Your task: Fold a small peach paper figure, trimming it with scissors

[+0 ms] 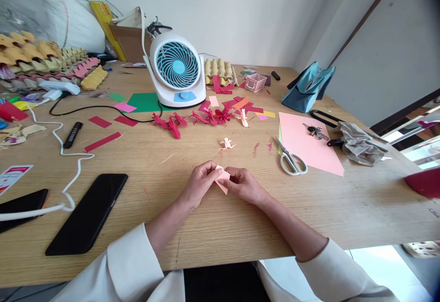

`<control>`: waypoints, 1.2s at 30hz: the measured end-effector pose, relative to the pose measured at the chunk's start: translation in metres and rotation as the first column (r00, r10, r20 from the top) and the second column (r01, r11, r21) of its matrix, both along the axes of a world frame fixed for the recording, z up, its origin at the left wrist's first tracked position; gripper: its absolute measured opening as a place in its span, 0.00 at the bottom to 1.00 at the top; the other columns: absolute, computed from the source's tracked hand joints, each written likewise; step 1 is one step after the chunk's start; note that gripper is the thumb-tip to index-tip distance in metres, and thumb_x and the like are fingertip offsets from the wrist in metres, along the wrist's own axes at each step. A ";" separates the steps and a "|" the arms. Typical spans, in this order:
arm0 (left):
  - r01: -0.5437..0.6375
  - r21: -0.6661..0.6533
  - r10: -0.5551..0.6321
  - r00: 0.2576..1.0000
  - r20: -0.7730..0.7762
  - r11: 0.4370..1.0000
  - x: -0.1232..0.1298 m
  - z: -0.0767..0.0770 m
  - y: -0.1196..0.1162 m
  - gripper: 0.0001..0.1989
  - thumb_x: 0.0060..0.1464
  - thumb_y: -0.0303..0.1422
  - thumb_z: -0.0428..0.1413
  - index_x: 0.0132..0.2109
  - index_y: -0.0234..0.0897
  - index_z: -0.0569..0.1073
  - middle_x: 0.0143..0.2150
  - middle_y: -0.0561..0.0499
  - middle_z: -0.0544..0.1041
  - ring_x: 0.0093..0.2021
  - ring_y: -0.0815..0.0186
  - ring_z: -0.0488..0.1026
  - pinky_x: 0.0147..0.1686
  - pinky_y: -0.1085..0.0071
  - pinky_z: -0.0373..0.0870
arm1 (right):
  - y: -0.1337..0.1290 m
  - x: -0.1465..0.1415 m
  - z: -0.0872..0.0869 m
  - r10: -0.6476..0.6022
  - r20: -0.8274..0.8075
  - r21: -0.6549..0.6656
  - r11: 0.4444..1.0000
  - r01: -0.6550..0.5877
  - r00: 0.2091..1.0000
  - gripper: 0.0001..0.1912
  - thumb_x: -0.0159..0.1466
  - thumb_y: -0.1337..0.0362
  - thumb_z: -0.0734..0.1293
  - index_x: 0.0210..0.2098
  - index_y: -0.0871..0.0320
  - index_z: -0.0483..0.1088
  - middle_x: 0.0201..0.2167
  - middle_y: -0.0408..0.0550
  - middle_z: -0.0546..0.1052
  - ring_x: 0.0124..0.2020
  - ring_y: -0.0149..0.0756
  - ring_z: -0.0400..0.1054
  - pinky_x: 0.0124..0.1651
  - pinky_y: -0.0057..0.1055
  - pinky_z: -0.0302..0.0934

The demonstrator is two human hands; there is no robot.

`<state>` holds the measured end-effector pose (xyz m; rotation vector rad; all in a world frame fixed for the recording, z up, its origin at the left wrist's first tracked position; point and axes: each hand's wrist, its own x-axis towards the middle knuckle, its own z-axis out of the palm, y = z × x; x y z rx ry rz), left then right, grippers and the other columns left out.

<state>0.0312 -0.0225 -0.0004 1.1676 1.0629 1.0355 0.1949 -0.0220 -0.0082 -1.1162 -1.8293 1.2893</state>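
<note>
A small piece of light pink paper (222, 179), creased or folded, is pinched between both hands above the front middle of the table. My left hand (202, 182) grips its left side with thumb and fingers. On the other side, my right hand (244, 185) holds it with the thumb on its face; some fingers are hidden behind. Just beyond the hands lies a pale pink cut-paper figure (226, 144), and another pale one (243, 118) stands farther back beside several crimson paper figures (170, 124). White-handled scissors (292, 161) rest to the right, partly on a pink sheet (305, 141).
A white fan (178, 68) stands at the back on a green sheet (142, 102). Two dark phones (87, 215) and a white cable (78, 173) are at left, with a marker (73, 134). Keys (316, 131), a blue bag (307, 89) and crumpled plastic (359, 144) lie right.
</note>
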 end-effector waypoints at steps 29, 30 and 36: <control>-0.102 0.006 0.102 0.995 0.004 0.995 0.004 0.002 -0.004 0.15 0.51 0.39 0.58 0.26 0.35 0.65 0.23 0.57 0.64 0.26 0.72 0.59 0.28 0.74 0.57 | -0.001 0.000 0.004 0.089 -0.109 -0.070 0.993 -0.097 0.990 0.21 0.63 0.51 0.65 0.22 0.59 0.60 0.23 0.40 0.58 0.26 0.27 0.49 0.29 0.28 0.44; -0.110 -0.010 0.110 0.994 0.023 0.994 0.005 0.002 -0.005 0.15 0.51 0.39 0.59 0.25 0.35 0.65 0.23 0.57 0.63 0.26 0.73 0.59 0.28 0.75 0.57 | -0.001 0.000 0.004 0.085 -0.112 -0.075 0.993 -0.093 0.990 0.22 0.63 0.50 0.65 0.22 0.59 0.59 0.23 0.39 0.58 0.25 0.26 0.49 0.29 0.28 0.44; -0.151 -0.061 0.156 0.983 0.095 0.987 0.003 0.000 -0.003 0.14 0.48 0.39 0.60 0.26 0.35 0.66 0.23 0.57 0.65 0.25 0.73 0.60 0.27 0.76 0.58 | 0.000 0.001 0.001 0.087 -0.144 -0.084 0.992 -0.100 0.986 0.24 0.61 0.47 0.67 0.22 0.60 0.62 0.22 0.38 0.57 0.25 0.26 0.48 0.28 0.28 0.44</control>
